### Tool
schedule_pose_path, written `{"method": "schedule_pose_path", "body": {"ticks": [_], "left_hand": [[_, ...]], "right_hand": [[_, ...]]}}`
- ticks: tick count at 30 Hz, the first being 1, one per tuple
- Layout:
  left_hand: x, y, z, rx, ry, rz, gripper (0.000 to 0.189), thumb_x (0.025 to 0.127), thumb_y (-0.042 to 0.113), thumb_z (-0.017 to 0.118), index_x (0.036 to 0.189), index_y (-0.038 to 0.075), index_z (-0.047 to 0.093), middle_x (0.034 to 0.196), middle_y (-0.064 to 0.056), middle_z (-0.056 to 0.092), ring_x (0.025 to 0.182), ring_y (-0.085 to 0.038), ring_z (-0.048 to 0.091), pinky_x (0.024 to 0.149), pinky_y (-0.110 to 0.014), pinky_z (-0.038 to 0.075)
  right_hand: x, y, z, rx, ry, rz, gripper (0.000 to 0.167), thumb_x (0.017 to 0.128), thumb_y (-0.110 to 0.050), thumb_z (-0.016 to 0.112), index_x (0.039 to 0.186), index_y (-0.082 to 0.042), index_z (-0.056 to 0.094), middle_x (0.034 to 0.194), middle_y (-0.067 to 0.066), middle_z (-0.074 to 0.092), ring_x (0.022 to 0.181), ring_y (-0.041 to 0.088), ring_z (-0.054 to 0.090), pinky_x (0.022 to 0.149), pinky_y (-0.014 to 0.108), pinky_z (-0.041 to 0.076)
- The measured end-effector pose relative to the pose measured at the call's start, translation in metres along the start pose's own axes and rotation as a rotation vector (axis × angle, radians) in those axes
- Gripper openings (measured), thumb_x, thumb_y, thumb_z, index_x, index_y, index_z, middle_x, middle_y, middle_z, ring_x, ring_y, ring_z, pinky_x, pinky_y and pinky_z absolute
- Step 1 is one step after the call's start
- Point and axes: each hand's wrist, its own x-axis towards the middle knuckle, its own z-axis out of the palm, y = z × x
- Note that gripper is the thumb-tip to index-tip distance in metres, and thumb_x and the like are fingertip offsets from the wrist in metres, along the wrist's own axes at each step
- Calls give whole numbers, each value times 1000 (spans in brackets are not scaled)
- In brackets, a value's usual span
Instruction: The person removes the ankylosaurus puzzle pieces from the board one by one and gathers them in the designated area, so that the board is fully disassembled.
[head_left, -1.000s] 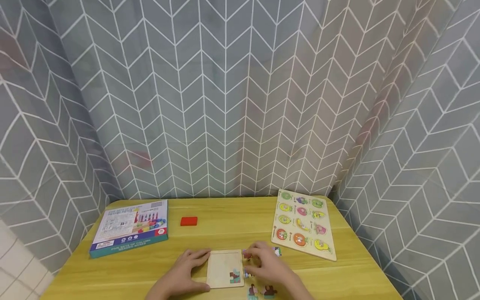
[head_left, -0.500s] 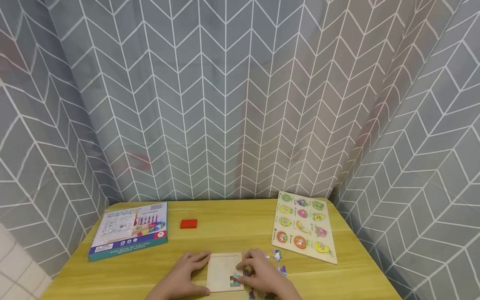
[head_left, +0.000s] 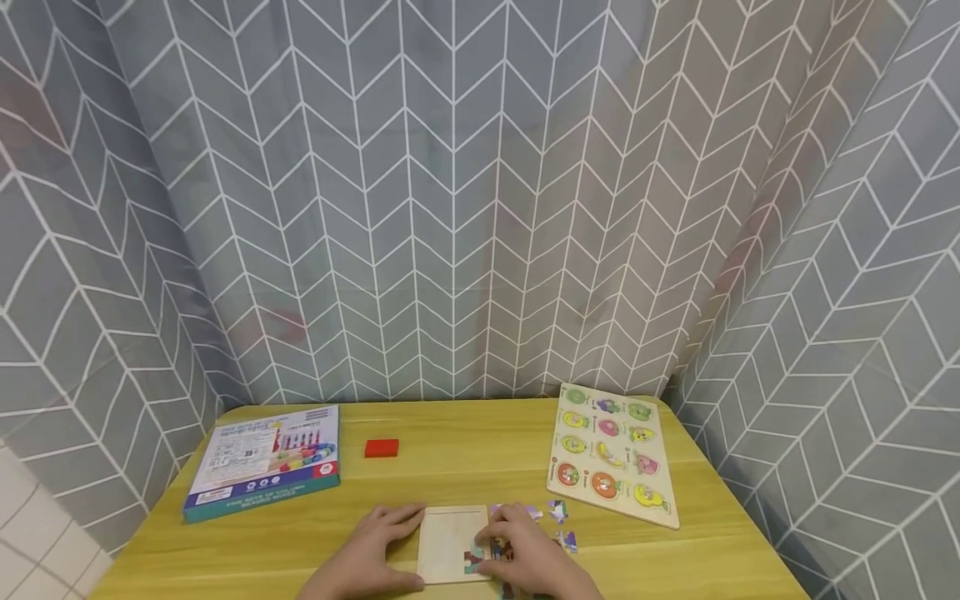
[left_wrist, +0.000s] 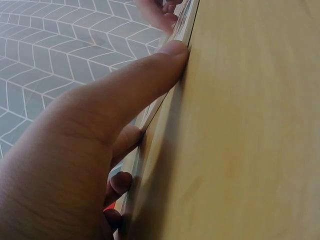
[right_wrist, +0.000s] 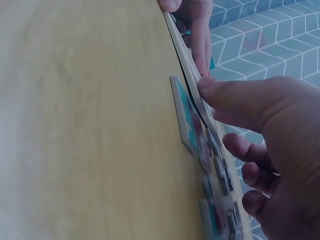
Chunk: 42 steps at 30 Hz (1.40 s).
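A shallow wooden puzzle tray (head_left: 444,546) lies in front of me, with teal and brown jigsaw pieces (head_left: 472,560) in its lower right corner. My left hand (head_left: 367,550) rests along the tray's left edge, forefinger near the far corner and thumb near the close one. In the left wrist view, the thumb (left_wrist: 135,82) lies almost straight against the edge. My right hand (head_left: 527,554) reaches over the tray's right edge. Its thumb and forefinger pinch a small teal jigsaw piece (head_left: 478,551) at the placed ones; the fingers partly hide it.
More loose jigsaw pieces (head_left: 558,511) lie right of the tray, some under my right hand. Beyond them is a fruit peg board (head_left: 551,479). A flat cardboard box (head_left: 262,462) sits at the left, and a red block (head_left: 382,448) lies behind the tray. A patterned curtain (head_left: 450,208) encloses the table.
My right hand has moved left from the loose pieces to the tray's lower right corner, bringing a jigsaw piece beside the one there. The left hand has stayed at the tray's edge.
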Motion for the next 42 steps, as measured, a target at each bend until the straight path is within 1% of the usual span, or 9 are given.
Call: {"method": "schedule_pose_path", "body": {"ticks": [4, 7, 15, 19, 22, 24, 31, 38, 42], "left_hand": [[0, 0, 1, 0, 3, 0, 94, 81, 67, 82, 157, 18, 55, 161, 3, 51, 112, -9, 40, 98, -39, 45], [1, 0, 1, -6, 7, -2, 94, 81, 67, 82, 157, 18, 55, 161, 3, 51, 112, -9, 40, 98, -39, 45], [0, 2, 0, -4, 6, -10, 94, 80, 66, 83, 156, 18, 56, 161, 4, 52, 113, -10, 40, 99, -40, 45], [0, 1, 0, -5, 5, -6, 94, 81, 66, 83, 157, 18, 55, 161, 3, 51, 114, -10, 40, 99, -40, 45], [0, 1, 0, -6, 1, -7, 94, 81, 66, 83, 157, 18, 55, 162, 3, 51, 114, -10, 39, 99, -40, 45], [0, 1, 0, -5, -1, -10, 94, 81, 66, 82, 157, 19, 55, 161, 4, 51, 114, -11, 39, 100, -41, 45], [1, 0, 1, -4, 1, -8, 94, 81, 67, 82, 157, 19, 55, 161, 5, 51, 115, -12, 40, 101, -43, 45], [1, 0, 0, -13, -4, -4, 94, 80, 66, 83, 157, 18, 55, 161, 3, 51, 113, -11, 39, 99, -40, 45], [1, 0, 0, -14, -16, -15, 94, 81, 67, 82, 157, 20, 55, 161, 4, 51, 113, -11, 39, 99, -40, 45]], "right_hand": [[0, -3, 2, -49, 8, -32, 34, 98, -39, 77, 124, -17, 79, 110, -12, 52, 92, 2, 39, 77, 21, 40], [0, -4, 4, -48, 12, -43, 29, 98, -38, 77, 120, -19, 80, 106, -12, 51, 88, 1, 39, 77, 20, 40], [1, -4, 6, -67, 41, -72, 24, 96, -36, 81, 115, -23, 75, 104, -12, 54, 90, 0, 42, 78, 20, 43], [2, -4, 7, -27, 35, -45, 25, 95, -34, 82, 115, -22, 73, 104, -14, 58, 91, 0, 48, 80, 21, 47], [3, -5, 6, 23, 15, -16, 26, 94, -31, 83, 115, -19, 73, 102, -15, 61, 90, 0, 53, 80, 23, 49], [4, -5, 5, 39, 8, -14, 26, 94, -28, 84, 115, -18, 74, 101, -16, 61, 89, -1, 54, 79, 22, 50], [4, -6, 1, -11, -1, -37, 27, 94, -25, 84, 117, -15, 74, 102, -16, 62, 90, -2, 55, 80, 22, 50], [3, -8, -1, -28, -24, -14, 31, 94, -27, 83, 121, -14, 76, 109, -16, 67, 92, -1, 54, 83, 23, 49], [3, -9, -2, -45, -31, -15, 32, 93, -27, 84, 121, -14, 76, 111, -16, 69, 93, -1, 54, 85, 23, 49]]}}
